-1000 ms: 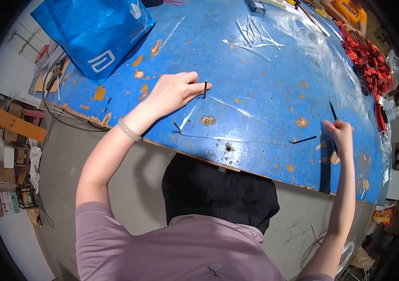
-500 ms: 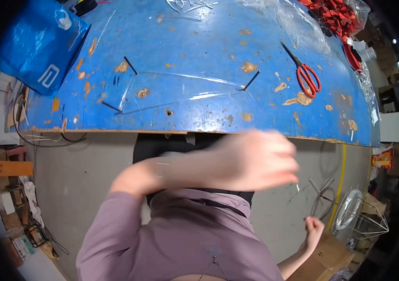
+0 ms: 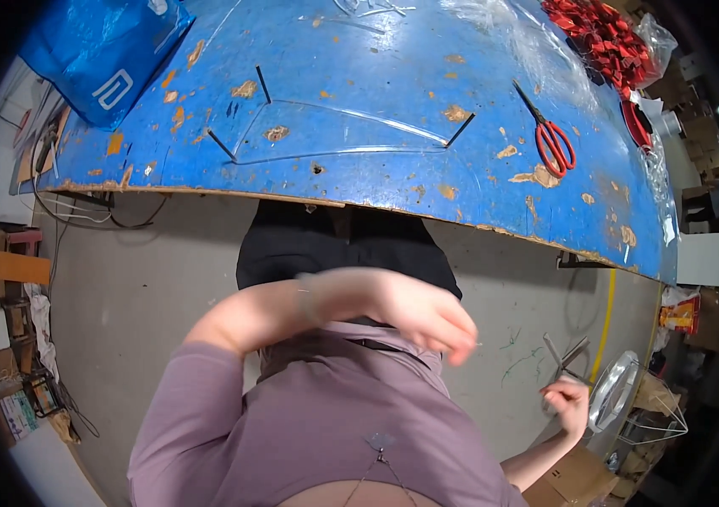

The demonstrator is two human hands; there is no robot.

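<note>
My left hand [image 3: 434,318] reaches across the front of my body, below the table's near edge. Its fingers are pressed together and partly smeared by motion; a tiny pale bit shows at the tips, too small to name. Lower right, my right hand [image 3: 569,406] is raised with curled fingers, and what they hold, if anything, is hidden. On the blue table [image 3: 359,76] lies a thin clear strip frame [image 3: 347,152] with short black sticks [image 3: 262,84] at its corners. Neither hand touches it. Red-handled scissors [image 3: 555,149] lie to its right, blades pointing away.
A blue bag [image 3: 106,59] sits at the table's far left. Red ribbon-like pieces [image 3: 600,42] and clear plastic film [image 3: 537,51] lie at the far right. Beyond my right hand are grey bars [image 3: 561,359], a silvery ring-shaped item [image 3: 615,393] and a cardboard box [image 3: 575,477].
My left hand has come back leftward and down, closer to my body. My right hand has risen slightly. The whole view has tilted and shifted, while the table's things keep their places.
</note>
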